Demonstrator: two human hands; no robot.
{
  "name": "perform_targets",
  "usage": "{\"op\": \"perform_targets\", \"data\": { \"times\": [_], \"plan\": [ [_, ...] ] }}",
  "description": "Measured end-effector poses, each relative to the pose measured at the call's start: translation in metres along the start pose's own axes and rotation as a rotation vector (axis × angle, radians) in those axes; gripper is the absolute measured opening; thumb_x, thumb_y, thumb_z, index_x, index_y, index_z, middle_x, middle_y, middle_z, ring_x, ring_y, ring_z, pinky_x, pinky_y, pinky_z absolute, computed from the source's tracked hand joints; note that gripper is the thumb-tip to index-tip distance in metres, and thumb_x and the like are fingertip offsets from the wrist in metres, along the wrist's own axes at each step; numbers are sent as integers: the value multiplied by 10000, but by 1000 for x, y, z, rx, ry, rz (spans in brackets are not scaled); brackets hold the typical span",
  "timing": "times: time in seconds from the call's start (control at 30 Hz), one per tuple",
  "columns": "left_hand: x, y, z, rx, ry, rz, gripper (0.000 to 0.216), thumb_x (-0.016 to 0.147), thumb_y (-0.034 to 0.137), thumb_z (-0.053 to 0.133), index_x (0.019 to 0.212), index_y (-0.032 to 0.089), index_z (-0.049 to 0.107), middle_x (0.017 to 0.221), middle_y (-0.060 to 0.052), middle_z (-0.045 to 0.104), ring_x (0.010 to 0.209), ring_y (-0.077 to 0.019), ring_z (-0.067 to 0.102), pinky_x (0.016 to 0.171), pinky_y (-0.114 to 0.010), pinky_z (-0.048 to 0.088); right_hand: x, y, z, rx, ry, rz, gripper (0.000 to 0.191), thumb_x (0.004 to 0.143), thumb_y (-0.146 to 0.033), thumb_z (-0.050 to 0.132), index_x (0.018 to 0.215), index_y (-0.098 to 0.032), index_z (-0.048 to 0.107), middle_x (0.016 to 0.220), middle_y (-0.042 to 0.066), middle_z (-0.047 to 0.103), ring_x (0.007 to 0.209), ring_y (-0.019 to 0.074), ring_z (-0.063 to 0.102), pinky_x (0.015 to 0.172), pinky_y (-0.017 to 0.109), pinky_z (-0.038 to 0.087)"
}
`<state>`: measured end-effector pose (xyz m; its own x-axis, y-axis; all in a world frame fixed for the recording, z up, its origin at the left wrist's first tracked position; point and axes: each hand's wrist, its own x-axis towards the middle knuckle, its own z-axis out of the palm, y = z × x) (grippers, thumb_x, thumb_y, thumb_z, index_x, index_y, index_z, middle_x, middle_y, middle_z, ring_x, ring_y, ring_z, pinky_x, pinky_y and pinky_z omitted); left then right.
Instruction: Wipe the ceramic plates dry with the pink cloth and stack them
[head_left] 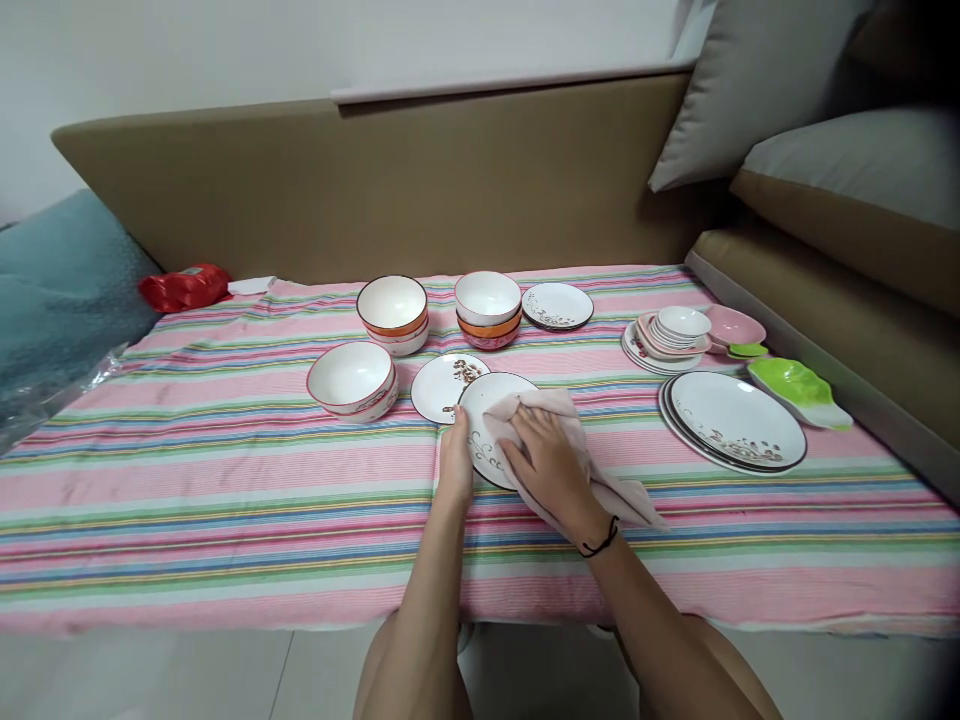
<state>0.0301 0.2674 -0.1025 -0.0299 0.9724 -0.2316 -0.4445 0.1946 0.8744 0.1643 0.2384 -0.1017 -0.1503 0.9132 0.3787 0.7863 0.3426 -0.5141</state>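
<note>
A white plate with a dark rim and a leafy pattern (486, 440) is tilted up off the cloth in front of me. My left hand (456, 455) grips its left edge, thumb on the face and the other fingers hidden behind. Pressed flat over a pale pink cloth (566, 408), my right hand (546, 460) holds it against the plate's right side. The cloth's loose end trails down to the right, past the black cord on my wrist. Just behind the held plate lies another white plate with brown flowers (439, 385).
Bowls stand in stacks at the back, one orange-banded (391, 300), another beside it (487, 298), plus a red-rimmed pair (351, 375). Further plates (559, 303) lie behind. To the right are large plates (739, 415), small dishes (681, 322) and a green leaf-shaped dish (796, 385).
</note>
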Motion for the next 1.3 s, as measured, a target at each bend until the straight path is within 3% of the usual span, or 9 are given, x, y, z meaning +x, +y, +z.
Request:
{"op": "perform_targets", "data": {
  "times": [0.13,0.33,0.5,0.63,0.8,0.93,1.03,1.2,1.3],
  "plan": [
    [2,1,-1,88,-78,27,562,822,619,544,1049,133,713,1076,-120,720,1134,-278,605,1012,-365,429,1,-10,0,135,-38,-120,376,974,-300,363,1280,-167,539,1337,105,557,1281,234,452,1121,444,309],
    [-6,7,2,195,-149,22,545,807,611,574,1027,136,726,1017,-103,733,1059,-285,632,978,-372,444,0,-10,2,-21,6,-14,472,973,-372,372,1323,-76,487,1393,181,484,1346,291,360,1125,492,275],
    [-10,19,-2,271,-279,-168,623,831,654,496,1126,138,683,1032,-110,730,1017,-296,644,918,-397,471,-12,-8,1,-192,14,100,480,970,-390,374,1299,-71,515,1416,171,465,1350,329,330,1112,527,257],
    [-8,23,-9,372,-333,-315,655,827,689,453,1132,151,670,1007,-107,733,975,-277,654,879,-370,477,-26,-1,2,-246,-90,108,492,971,-381,385,1327,-62,499,1417,158,473,1337,332,353,1115,522,252],
    [0,23,-22,604,-279,-398,660,795,729,432,986,148,682,824,-84,722,759,-240,640,688,-333,476,-37,14,3,-261,-202,103,505,975,-373,367,1372,-74,460,1443,156,445,1345,317,361,1102,512,281],
    [5,27,-31,1059,-134,-195,504,822,607,467,575,179,567,537,-29,560,574,-194,538,536,-291,346,-36,15,0,-261,-242,116,497,955,-350,419,1361,-68,468,1442,154,447,1329,306,382,1110,481,283],
    [2,32,-27,1331,-35,-37,464,844,527,463,513,203,486,526,-14,518,574,-184,528,533,-289,299,-33,12,-4,-253,-253,105,473,933,-316,459,1348,-92,486,1441,136,449,1320,311,380,1103,472,292],
    [-7,30,-10,1616,129,44,306,809,488,562,704,211,640,798,-69,672,794,-248,621,598,-305,361,-31,10,-8,-236,-277,49,404,928,-266,463,1308,-154,544,1463,118,418,1332,300,355,1110,466,274],
    [-6,23,-5,1592,56,147,265,799,355,622,1011,200,658,1033,-87,667,951,-241,619,711,-297,421,-31,11,-9,-227,-288,39,385,930,-261,459,1292,-185,565,1481,98,397,1337,321,336,1098,488,284]
  ]
}}
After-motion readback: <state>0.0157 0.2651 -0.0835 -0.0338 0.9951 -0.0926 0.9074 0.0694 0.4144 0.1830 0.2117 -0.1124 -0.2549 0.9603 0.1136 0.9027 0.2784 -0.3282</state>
